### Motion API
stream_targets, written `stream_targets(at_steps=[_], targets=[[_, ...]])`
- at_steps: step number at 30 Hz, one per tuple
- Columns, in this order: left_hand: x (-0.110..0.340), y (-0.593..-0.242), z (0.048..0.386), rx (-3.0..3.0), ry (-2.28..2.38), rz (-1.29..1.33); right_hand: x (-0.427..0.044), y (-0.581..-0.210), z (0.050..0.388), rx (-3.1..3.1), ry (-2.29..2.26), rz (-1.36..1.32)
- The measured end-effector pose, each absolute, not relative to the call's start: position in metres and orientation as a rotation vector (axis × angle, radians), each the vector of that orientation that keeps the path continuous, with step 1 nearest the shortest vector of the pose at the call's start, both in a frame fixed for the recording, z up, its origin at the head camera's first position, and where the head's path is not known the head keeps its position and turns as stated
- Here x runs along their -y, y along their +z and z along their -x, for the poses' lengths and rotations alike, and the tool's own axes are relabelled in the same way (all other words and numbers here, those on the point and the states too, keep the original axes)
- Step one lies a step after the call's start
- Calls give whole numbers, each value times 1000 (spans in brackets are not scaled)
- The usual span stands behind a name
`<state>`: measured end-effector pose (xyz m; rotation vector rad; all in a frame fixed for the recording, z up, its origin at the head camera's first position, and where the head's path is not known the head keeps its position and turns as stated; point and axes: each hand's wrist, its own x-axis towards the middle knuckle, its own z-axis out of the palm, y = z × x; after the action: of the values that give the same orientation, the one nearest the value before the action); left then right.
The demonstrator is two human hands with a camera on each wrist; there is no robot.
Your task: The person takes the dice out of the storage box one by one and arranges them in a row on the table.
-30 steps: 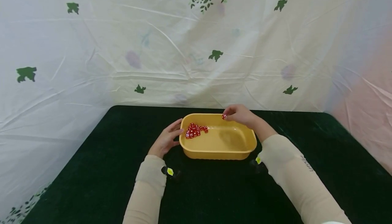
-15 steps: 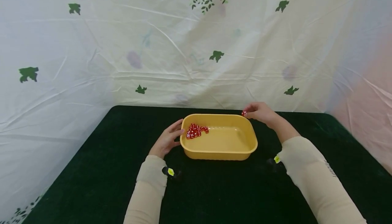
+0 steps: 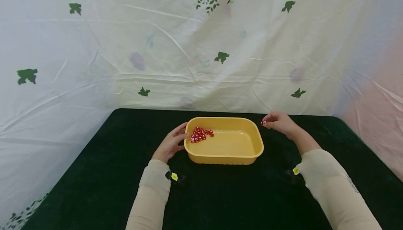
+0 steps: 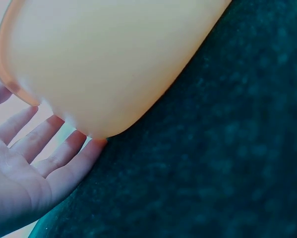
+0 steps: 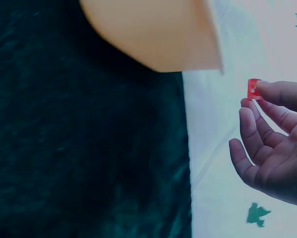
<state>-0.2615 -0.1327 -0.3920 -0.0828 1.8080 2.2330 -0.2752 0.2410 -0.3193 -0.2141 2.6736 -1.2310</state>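
Note:
A yellow plastic tub (image 3: 225, 160) stands on the dark green table. Several red dice (image 3: 198, 135) with white pips lie bunched at the left end of its floor. My left hand (image 3: 170, 143) rests against the tub's left end; the left wrist view shows its fairly straight fingers (image 4: 36, 139) touching the outer wall, the thumb by the rim. Just off the tub's far right corner, my right hand (image 3: 282, 124) pinches one red die (image 5: 252, 89) between thumb and fingertips. In the right wrist view its other fingers are loosely curled below that die.
The dark green cloth (image 3: 239, 198) covers the table around the tub. A pale curtain (image 3: 189, 65) with green leaf and bird shapes hangs behind the table's far edge. Each wrist carries a small black camera with a yellow tag.
My right hand has carried the pinched die from above the tub's far rim out to the right, then slightly lower. The left hand, the tub and the dice pile look unmoved.

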Motion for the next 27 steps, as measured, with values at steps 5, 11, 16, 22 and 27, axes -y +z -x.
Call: stream_targets(at_steps=[5,11,16,22,27], targets=[[132,-392,261,-1807,2242,54,-248,-336,269,-2650,-1245,156],[132,-392,260,-1797,2241,36,-250,-352,263,-2629,-1252,141],[133,-391,259,-1797,2239,45,-248,-361,262,-2611,-1247,142],[132,-393,260,-1799,2237,75,-245,-373,261,-2600,-1228,148],[131,-392,261,-1813,2232,80,-243,-379,259,-2585,-1239,155]])
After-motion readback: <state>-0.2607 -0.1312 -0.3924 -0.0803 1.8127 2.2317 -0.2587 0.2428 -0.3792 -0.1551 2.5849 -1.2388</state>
